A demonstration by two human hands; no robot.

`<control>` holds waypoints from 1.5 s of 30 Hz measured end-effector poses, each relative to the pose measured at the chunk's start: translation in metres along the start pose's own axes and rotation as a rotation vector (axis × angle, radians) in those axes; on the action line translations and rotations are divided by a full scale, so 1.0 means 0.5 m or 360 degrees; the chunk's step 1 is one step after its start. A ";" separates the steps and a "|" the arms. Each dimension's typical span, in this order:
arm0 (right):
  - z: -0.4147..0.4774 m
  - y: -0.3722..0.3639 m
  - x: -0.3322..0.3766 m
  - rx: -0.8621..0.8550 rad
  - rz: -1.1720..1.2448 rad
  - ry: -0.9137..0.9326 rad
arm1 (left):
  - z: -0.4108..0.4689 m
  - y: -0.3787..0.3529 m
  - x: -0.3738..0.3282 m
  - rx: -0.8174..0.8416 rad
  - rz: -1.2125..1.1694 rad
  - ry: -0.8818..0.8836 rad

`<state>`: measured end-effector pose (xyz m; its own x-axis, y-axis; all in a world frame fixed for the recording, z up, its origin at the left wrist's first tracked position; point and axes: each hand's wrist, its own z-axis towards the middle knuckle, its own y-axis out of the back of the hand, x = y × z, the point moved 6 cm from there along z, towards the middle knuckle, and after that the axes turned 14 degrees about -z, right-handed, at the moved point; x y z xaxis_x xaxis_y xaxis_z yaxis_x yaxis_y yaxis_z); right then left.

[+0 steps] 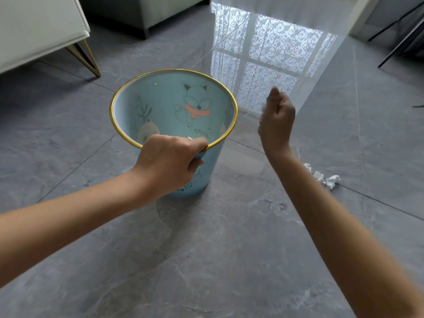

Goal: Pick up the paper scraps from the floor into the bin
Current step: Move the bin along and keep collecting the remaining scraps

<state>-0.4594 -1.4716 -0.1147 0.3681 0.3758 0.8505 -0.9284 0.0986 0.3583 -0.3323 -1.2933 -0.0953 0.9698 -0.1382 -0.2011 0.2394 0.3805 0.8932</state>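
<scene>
A light blue bin [160,104] with a gold rim and a fox drawing stands on the grey tiled floor at the centre of the head view. My left hand [169,157] grips its near rim, thumb outside and fingers inside. My right hand [276,118] is raised just right of the bin, fingers curled round a small white paper scrap [263,109] that shows only at its left edge. Crumpled white paper scraps [325,177] lie on the floor to the right, partly behind my right forearm.
A white cabinet with gold legs [87,58] stands at the back left, and a grey sofa base [146,17] behind it. Black thin legs [401,42] are at the back right. A bright window reflection [263,60] covers the tiles beyond the bin.
</scene>
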 end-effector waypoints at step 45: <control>-0.023 0.049 -0.468 0.0721 -0.1707 -0.0235 | 0.063 -0.047 -0.075 0.0009 0.0010 -0.0076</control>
<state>-0.5688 -1.5467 -0.3093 0.9810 0.1859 0.0552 -0.0470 -0.0486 0.9977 -0.3756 -1.3256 -0.0959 0.9679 -0.1790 -0.1762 0.2328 0.3761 0.8968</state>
